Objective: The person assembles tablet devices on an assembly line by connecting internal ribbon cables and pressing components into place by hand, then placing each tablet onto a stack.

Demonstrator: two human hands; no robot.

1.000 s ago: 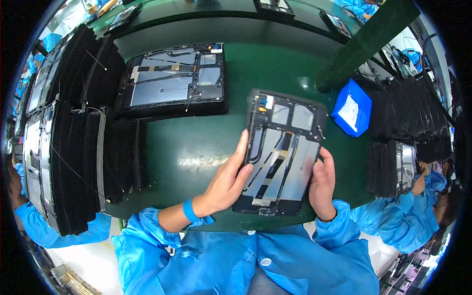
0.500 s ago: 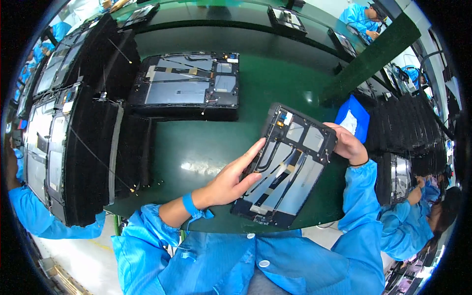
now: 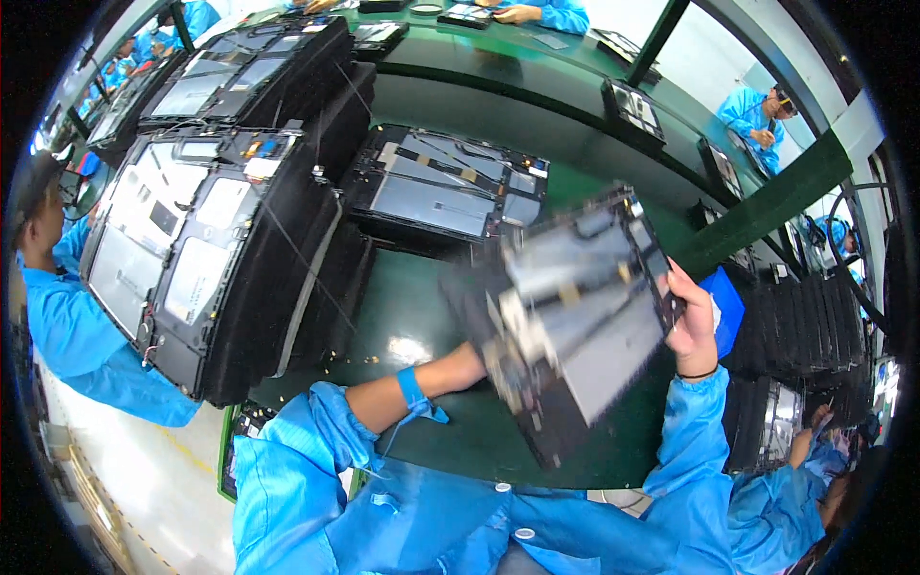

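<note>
An opened tablet (image 3: 594,326), blurred by motion, hangs tilted over the bench in front of me. Its silver battery panels, black frame and dark flat cables face up. My right hand (image 3: 692,321) is closed on its right edge, with the thumb on top. At the tablet's lower left, my left hand (image 3: 466,368) goes behind it. Only the wrist and the back of that hand show; its fingers are hidden. Beyond lies another opened tablet (image 3: 441,187), resting on a black block of foam or stacked units.
Tall black stacks topped by opened tablets (image 3: 182,230) stand left. A blue bin (image 3: 725,311) and a row of upright black slabs (image 3: 800,316) are at right. A green slanted beam (image 3: 776,196) crosses the right side. A co-worker (image 3: 757,125) sits far right; another (image 3: 48,240) is at left.
The view has swung left. The tablet has turned and lifted between my hands, and my left hand has gone from its left edge to behind it. My right hand still holds the right edge.
</note>
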